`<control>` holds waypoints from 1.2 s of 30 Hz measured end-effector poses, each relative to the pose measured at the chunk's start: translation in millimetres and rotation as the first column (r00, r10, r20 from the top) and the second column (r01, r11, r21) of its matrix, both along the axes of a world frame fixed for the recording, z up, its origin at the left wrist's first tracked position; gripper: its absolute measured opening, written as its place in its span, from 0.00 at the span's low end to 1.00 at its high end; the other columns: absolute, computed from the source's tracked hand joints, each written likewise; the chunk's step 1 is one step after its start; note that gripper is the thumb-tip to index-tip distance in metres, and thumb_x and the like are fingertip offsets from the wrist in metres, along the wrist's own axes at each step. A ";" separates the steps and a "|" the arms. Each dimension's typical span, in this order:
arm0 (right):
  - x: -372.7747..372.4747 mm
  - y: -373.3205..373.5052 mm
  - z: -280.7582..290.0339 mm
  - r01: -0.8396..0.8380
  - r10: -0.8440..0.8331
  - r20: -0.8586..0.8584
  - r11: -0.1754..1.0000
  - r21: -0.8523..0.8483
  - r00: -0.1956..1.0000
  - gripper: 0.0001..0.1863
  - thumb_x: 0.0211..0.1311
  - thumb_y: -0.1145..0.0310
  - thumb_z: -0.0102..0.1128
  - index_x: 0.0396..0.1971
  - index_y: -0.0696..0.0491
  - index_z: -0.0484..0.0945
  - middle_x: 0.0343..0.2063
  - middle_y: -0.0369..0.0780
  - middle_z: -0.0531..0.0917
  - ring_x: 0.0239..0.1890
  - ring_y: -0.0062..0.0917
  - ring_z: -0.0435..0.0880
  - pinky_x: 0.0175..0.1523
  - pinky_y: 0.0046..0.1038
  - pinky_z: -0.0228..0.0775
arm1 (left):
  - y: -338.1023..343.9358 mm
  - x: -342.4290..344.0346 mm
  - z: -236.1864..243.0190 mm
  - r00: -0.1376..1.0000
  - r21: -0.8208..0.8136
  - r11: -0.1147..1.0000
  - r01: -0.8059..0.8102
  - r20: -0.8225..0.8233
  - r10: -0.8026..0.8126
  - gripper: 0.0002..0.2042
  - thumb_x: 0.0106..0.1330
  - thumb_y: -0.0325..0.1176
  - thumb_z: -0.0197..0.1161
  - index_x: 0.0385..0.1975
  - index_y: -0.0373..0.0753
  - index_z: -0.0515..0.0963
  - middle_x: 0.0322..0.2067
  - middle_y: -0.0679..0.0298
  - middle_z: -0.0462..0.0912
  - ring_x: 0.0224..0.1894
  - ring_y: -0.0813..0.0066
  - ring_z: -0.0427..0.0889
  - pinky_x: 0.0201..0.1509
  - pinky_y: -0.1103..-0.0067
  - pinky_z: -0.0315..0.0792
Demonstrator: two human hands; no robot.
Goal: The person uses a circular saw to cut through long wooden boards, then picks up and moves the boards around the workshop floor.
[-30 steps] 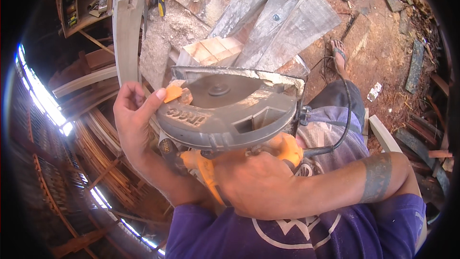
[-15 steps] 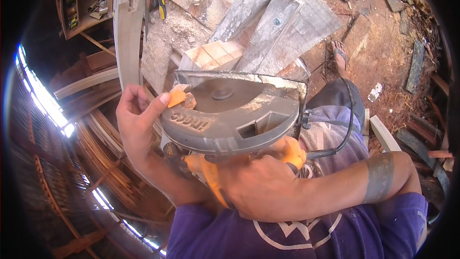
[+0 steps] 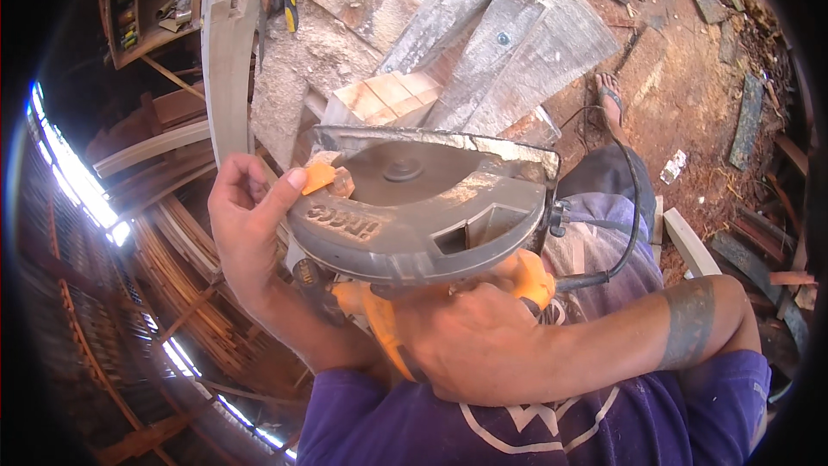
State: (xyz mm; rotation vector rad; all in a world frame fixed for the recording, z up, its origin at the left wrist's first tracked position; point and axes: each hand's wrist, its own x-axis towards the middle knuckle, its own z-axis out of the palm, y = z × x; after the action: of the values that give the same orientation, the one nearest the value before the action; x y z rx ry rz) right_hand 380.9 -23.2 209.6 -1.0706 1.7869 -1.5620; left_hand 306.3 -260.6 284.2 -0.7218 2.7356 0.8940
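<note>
A circular saw (image 3: pixel 414 246) with a dark, dusty guard and orange grips is held up in front of my torso. My right hand (image 3: pixel 470 336) wraps round its orange handle (image 3: pixel 388 324). Inside the guard shows a dark round blade area (image 3: pixel 379 168) with a hub; its teeth cannot be made out. My left hand (image 3: pixel 250 211) is at the saw's left end, thumb and fingers closed on a small orange tab (image 3: pixel 319 178) beside a brownish wood-like bit (image 3: pixel 341 183). Behind the saw lies a pale wood block (image 3: pixel 384 97) with lines across its top.
A black power cord (image 3: pixel 636 216) loops off the saw's right side. Grey boards with bolts (image 3: pixel 504 39) lie ahead. Yellow-black pliers (image 3: pixel 291 13) rest by a long pale timber (image 3: pixel 226 78). Stacked wood strips (image 3: pixel 194 280) fill the left; scraps (image 3: pixel 749 121) litter the ground at right.
The right end of the saw has shifted slightly right and down, and my right hand has moved a little with it. My left hand keeps its hold on the orange tab.
</note>
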 end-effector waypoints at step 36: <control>-12.1 -12.8 -1.1 -0.137 0.138 0.066 0.990 -0.030 0.988 0.11 0.55 0.65 0.64 0.32 0.59 0.82 0.26 0.44 0.86 0.30 0.32 0.88 0.34 0.31 0.79 | -15.8 -1.4 -1.2 1.000 0.009 1.000 -0.004 0.007 0.004 0.17 0.56 0.31 0.78 0.30 0.43 0.70 0.26 0.78 0.64 0.29 0.89 0.59 0.33 0.88 0.55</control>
State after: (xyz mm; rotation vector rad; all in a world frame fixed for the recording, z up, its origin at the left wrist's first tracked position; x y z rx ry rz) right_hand 368.8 -36.0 208.5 -1.1143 1.6168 -1.5231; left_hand 304.9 -276.5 283.0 -0.7273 2.7237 0.9022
